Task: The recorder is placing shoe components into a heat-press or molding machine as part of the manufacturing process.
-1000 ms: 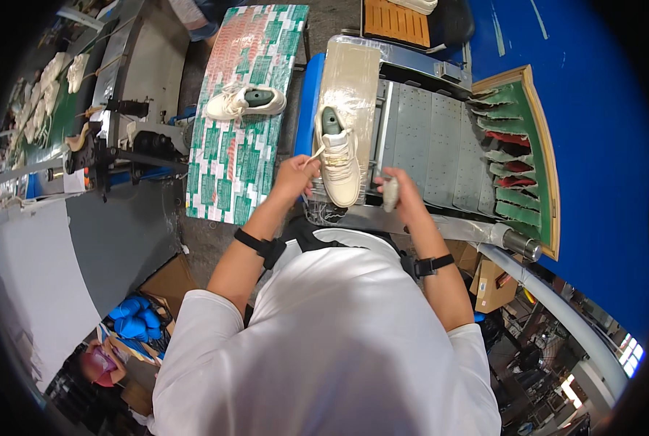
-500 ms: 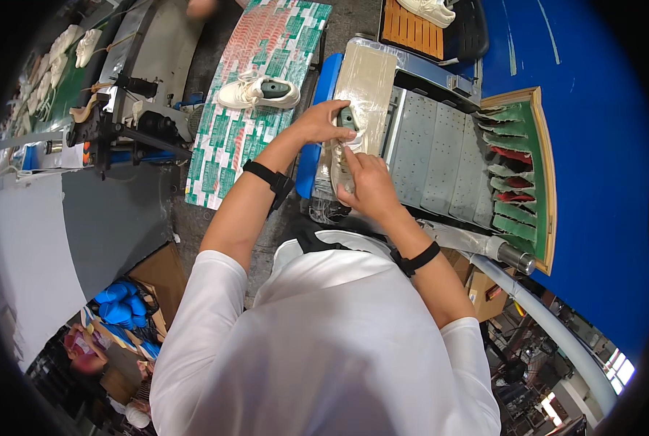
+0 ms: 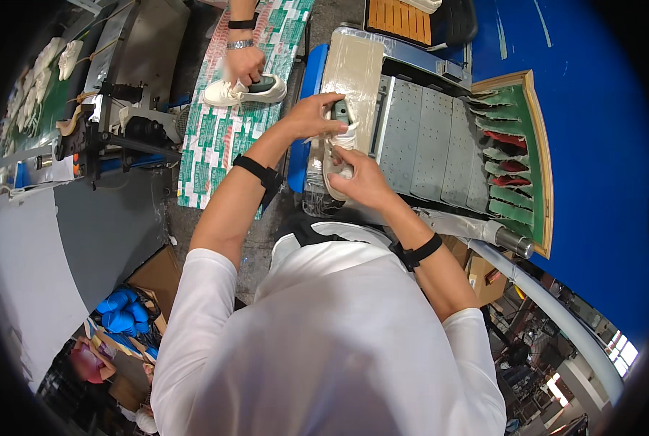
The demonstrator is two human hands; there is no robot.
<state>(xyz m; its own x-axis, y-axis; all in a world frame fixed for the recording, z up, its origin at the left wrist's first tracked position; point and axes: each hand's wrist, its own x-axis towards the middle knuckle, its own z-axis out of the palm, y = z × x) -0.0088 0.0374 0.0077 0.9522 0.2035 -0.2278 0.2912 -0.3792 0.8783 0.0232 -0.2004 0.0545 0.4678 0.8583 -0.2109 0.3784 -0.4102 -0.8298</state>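
A white lace-up sneaker (image 3: 329,168) with a grey-green shoe last (image 3: 340,111) inside lies lengthwise on the beige end of a conveyor. My left hand (image 3: 314,118) is closed around its ankle opening, thumb and fingers on either side of the last. Lower down, my right hand (image 3: 364,178) grips the sneaker by the laces and forefoot; its fingertips partly hide the laces. On the patterned board to the left, a second white sneaker (image 3: 219,95) holds a similar last, and a co-worker's hand (image 3: 244,64) reaches onto it from the far side.
The green-and-white board (image 3: 211,156) stands left of the conveyor's blue side (image 3: 297,166). To the right, a metal plate bed (image 3: 426,138) leads to a wood-framed opening with ragged green flaps (image 3: 513,207). A slatted wooden rack (image 3: 397,23) is at the back. Machinery (image 3: 131,131) is at far left.
A co-worker's hand has come in from the far side onto the sneaker on the board. My right index finger, stretched out before, is now bent in at the laces. The view has shifted slightly.
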